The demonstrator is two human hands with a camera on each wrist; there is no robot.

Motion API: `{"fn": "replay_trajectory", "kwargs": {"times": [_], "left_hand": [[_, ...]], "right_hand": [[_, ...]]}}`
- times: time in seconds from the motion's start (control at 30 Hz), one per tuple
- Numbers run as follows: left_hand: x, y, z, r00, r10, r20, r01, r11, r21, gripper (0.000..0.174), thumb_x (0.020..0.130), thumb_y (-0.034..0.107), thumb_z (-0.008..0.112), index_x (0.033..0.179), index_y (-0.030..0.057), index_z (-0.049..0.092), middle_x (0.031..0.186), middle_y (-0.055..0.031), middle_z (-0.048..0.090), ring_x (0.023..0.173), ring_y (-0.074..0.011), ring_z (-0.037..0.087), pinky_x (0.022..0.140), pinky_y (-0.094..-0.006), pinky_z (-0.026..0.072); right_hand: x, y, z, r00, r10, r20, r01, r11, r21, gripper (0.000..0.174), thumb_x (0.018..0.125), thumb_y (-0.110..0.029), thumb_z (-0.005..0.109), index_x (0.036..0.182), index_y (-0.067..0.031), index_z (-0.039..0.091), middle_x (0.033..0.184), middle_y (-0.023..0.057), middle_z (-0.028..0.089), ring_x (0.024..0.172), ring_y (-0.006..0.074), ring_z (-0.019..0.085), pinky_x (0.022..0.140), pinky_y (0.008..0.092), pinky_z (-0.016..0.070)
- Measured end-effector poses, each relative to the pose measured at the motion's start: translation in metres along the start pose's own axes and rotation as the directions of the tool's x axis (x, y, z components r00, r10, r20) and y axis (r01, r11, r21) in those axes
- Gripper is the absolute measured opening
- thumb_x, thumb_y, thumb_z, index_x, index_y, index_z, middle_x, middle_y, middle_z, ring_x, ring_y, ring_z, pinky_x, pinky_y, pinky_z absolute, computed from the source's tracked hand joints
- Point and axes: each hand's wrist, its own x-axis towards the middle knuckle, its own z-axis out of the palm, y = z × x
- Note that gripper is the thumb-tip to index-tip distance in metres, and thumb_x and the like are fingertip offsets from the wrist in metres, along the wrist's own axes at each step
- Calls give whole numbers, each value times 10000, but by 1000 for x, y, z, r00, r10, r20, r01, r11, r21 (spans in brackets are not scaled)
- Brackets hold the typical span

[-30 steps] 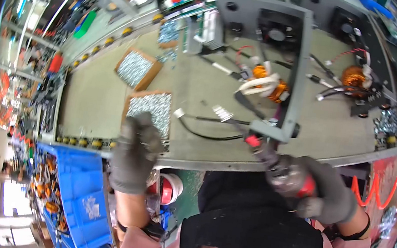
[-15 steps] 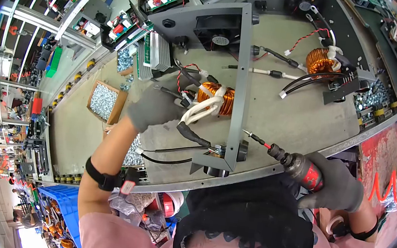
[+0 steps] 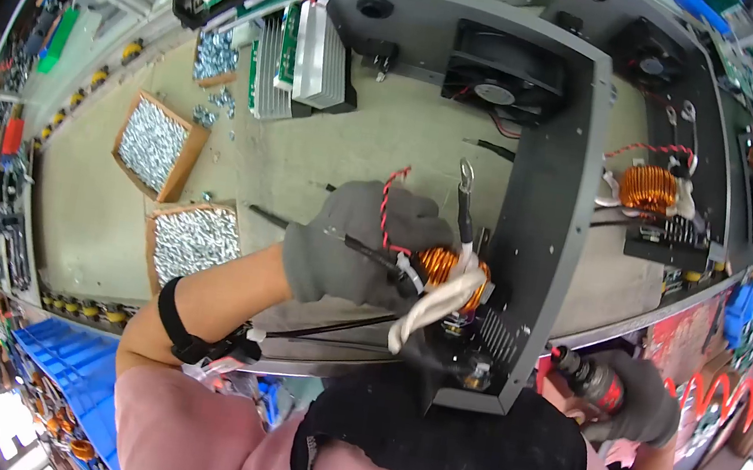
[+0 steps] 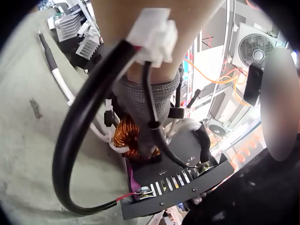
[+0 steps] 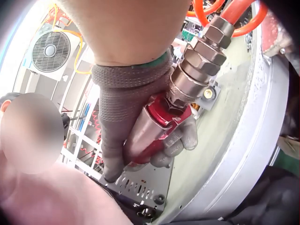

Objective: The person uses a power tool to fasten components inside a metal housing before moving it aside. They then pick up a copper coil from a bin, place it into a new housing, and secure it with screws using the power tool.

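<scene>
My gloved left hand [image 3: 352, 241] holds the copper-wound coil [image 3: 441, 267] near the front end of a dark grey metal chassis [image 3: 545, 219]. Part of its fingers is hidden behind the coil. A thick white wire loop [image 3: 438, 310] and a red-black twisted wire [image 3: 386, 208] hang about it. From the left wrist view, the coil [image 4: 125, 133] sits close above the slotted end plate [image 4: 178, 187]. On the right, outside the chassis, my gloved right hand [image 3: 645, 399] grips a red air screwdriver [image 3: 599, 386]; an orange hose joins its metal fitting [image 5: 197, 61].
Cardboard boxes of screws [image 3: 152, 147] stand on the bench at left, with loose screws beside them. A finned heat sink [image 3: 324, 57] lies behind. A second chassis with its own coil [image 3: 649, 188] stands at right. A blue bin [image 3: 77, 376] is below the bench edge.
My left hand has come onto the coil, which now sits nearer the chassis's front end and is turned. My right hand has drawn the screwdriver right, away from the chassis. The head view has shifted.
</scene>
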Motion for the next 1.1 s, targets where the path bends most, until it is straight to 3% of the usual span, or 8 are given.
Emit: {"fn": "replay_trajectory", "kwargs": {"times": [0.1,0.37,0.47,0.5,0.73,0.8,1.0,1.1], "left_hand": [[-9,-7,8,1000,24,-18,-24,999,-22,419,577,337,755,924,131,643,759,-21,549,679,-217,572,580,-354,466],[-11,-5,3,998,58,20,-54,984,-167,660,560,632,716,915,79,657,765,-69,560,685,-268,581,628,-374,472],[1,-1,13,977,108,-184,-153,956,-249,378,572,328,791,797,62,643,622,-44,468,490,-211,448,479,-354,316],[-5,-3,7,995,95,-15,-96,970,-222,603,602,564,723,949,75,660,855,-87,602,754,-291,602,702,-385,493],[-6,-17,7,987,162,21,-145,929,-341,557,662,410,738,1095,73,638,1028,-113,639,946,-309,619,865,-396,495],[-1,-17,3,978,197,-67,-208,931,-301,557,467,343,872,874,31,657,772,-88,578,637,-267,552,562,-360,418],[3,-13,0,972,229,-48,-232,912,-338,580,466,382,877,870,26,660,741,-93,556,602,-269,529,534,-363,400],[5,-12,2,966,250,-71,-258,882,-394,568,477,372,880,868,23,661,729,-90,551,585,-265,521,521,-367,390]], "right_hand": [[2,2,-4,998,15,62,-16,1000,11,695,486,-316,874,1064,-29,614,818,133,666,728,330,659,660,371,520],[11,1,-9,990,-26,136,18,998,57,636,536,-288,868,1057,-29,610,851,138,678,740,324,669,669,369,533],[14,-9,-11,990,-14,142,7,999,46,590,552,-269,859,1035,-31,619,859,135,681,743,316,674,671,361,536],[14,-9,-11,990,-11,140,5,999,43,590,552,-269,859,1035,-31,619,859,135,681,743,316,674,671,361,536],[17,-20,-13,991,-16,136,18,1000,-16,533,575,-235,836,1022,-37,624,845,122,682,719,297,675,651,356,542],[17,-21,-15,991,-15,132,25,997,-76,530,577,-231,832,1024,-38,622,839,120,681,712,293,673,643,354,541],[14,-14,-11,986,-137,93,154,965,-213,506,595,-223,829,1012,-33,613,816,113,676,661,278,663,598,346,533],[14,-8,-10,988,-120,92,125,991,-46,493,598,-223,833,997,-32,615,794,106,675,644,274,663,581,341,531]]}}
